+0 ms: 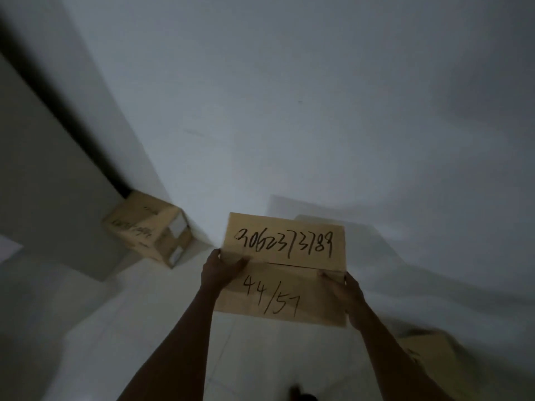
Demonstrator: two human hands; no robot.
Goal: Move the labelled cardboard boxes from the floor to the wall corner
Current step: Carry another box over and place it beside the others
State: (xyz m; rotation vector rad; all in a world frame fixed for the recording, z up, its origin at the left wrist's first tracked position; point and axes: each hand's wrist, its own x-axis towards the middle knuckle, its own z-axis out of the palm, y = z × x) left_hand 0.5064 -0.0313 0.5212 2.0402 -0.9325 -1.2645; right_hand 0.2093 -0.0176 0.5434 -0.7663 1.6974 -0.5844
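Observation:
I hold a brown cardboard box (285,267) in front of me, its top handwritten with "3062373789" and "44/57". My left hand (220,269) grips its left edge with the thumb on top. My right hand (344,293) grips its right edge. The box is off the floor, between my outstretched arms. A second labelled cardboard box (150,228) stands on the floor in the wall corner at the left, turned at an angle, with white stickers on its side. A third box (428,351) lies blurred on the floor at the lower right.
A white wall (318,111) fills the view ahead. A dark vertical strip (66,117) runs down to the corner at the left. Pale tiled floor (144,314) lies between me and the corner box. The room is dim.

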